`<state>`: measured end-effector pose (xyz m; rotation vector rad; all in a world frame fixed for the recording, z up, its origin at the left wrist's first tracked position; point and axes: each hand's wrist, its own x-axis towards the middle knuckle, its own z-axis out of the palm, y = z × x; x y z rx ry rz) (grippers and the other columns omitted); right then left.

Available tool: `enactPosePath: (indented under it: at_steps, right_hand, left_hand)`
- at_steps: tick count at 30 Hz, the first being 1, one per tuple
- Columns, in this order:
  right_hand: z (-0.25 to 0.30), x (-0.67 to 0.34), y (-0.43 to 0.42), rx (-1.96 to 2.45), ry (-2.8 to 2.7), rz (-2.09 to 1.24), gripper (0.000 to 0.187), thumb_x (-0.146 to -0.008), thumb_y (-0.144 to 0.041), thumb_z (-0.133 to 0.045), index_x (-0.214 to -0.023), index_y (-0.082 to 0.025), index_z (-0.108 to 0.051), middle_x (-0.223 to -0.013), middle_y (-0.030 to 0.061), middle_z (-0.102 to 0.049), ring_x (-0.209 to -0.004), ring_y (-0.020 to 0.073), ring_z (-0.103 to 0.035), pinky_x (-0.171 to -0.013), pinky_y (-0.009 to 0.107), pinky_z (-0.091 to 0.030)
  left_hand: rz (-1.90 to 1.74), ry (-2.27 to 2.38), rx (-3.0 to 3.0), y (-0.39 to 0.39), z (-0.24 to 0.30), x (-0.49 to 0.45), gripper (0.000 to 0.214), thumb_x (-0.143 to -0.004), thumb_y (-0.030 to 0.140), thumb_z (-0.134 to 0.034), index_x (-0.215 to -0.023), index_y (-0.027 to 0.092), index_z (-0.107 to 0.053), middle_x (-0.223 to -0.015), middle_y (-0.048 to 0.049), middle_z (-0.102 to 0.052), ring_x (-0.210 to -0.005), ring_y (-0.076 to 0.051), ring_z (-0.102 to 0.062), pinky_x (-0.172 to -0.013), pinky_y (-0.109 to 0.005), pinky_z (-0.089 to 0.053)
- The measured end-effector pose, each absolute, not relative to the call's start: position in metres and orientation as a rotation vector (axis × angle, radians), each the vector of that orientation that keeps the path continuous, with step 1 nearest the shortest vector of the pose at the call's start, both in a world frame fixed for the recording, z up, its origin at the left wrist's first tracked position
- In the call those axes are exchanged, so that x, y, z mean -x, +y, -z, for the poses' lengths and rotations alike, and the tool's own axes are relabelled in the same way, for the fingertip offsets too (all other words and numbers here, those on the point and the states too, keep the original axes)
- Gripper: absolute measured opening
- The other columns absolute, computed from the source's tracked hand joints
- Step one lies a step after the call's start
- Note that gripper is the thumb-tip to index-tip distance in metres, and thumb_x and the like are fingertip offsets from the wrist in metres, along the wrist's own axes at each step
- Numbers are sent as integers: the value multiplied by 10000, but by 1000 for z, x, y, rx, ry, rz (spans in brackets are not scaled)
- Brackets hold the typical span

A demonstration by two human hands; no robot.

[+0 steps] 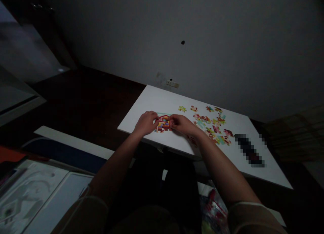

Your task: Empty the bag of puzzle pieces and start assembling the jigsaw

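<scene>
A partly joined jigsaw puzzle (pixel 163 126) with a red-framed house picture lies flat near the front left of the white table. My left hand (pixel 147 122) is at its left edge, thumb and fingers closed on the border. On the opposite side, my right hand (pixel 183 124) has its fingertips pinched together over the upper right part of the picture. A jigsaw piece seems to be between them, mostly covered by the fingers. Loose jigsaw pieces (pixel 217 129) in several colours are spread to the right, some overlapping, and a few are partly hidden behind my right forearm.
The white table (pixel 157 97) stands near a grey wall with a socket (pixel 172 83). A dark pixelated object (pixel 249 150) lies on its right side. Below left are a box with a printed picture (pixel 27 193) and a pale board (pixel 73 143). A plastic bag (pixel 214 207) sits below the table.
</scene>
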<state>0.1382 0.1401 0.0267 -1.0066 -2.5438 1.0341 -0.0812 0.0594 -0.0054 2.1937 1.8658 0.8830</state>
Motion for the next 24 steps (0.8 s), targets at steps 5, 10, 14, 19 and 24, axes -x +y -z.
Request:
enactPosePath:
  at_steps: [5,10,14,19,24]
  right_hand:
    - [-24,-142,138,1061,-2441,-1124,325,-766,-135,-595,-1066,-185,-711,-943,66,-732,-786,179,-653,-711,282,-509]
    - [-26,-143,132,1174,-2396,-1153,350,-764,-145,-583,-1076,-172,-740,-957,74,-747,-766,188,-656,-695,281,-500]
    - [-24,-141,124,1198,-2461,-980,354,-790,-180,-591,-1113,-202,-735,-938,62,-747,-757,180,-654,-694,274,-484]
    - [-26,-135,111,1265,-2578,-536,278,-845,-274,-604,-1089,-254,-736,-1013,76,-720,-855,200,-639,-760,296,-456]
    - [-23,-133,88,1383,-2538,-222,245,-917,-349,-556,-1061,-252,-727,-1042,88,-685,-979,230,-589,-844,319,-426]
  left_hand:
    - [-901,1838,-2213,58,6,83,225,-895,275,-546,-1037,238,-716,-1154,-98,-651,-1062,-258,-542,-892,-440,-420]
    - [-895,1823,-2226,58,5,83,232,-916,288,-536,-1047,211,-712,-1155,-109,-645,-1067,-248,-535,-892,-435,-410]
    - [-895,1824,-2231,58,5,82,239,-923,292,-529,-1054,203,-708,-1155,-113,-641,-1071,-252,-532,-894,-438,-410]
    - [-885,1842,-2217,59,6,82,234,-917,289,-527,-1047,224,-709,-1154,-105,-641,-1063,-253,-535,-902,-439,-412]
    - [-864,1872,-2208,60,6,81,239,-910,290,-528,-1050,222,-709,-1163,-104,-642,-1066,-256,-535,-929,-436,-419]
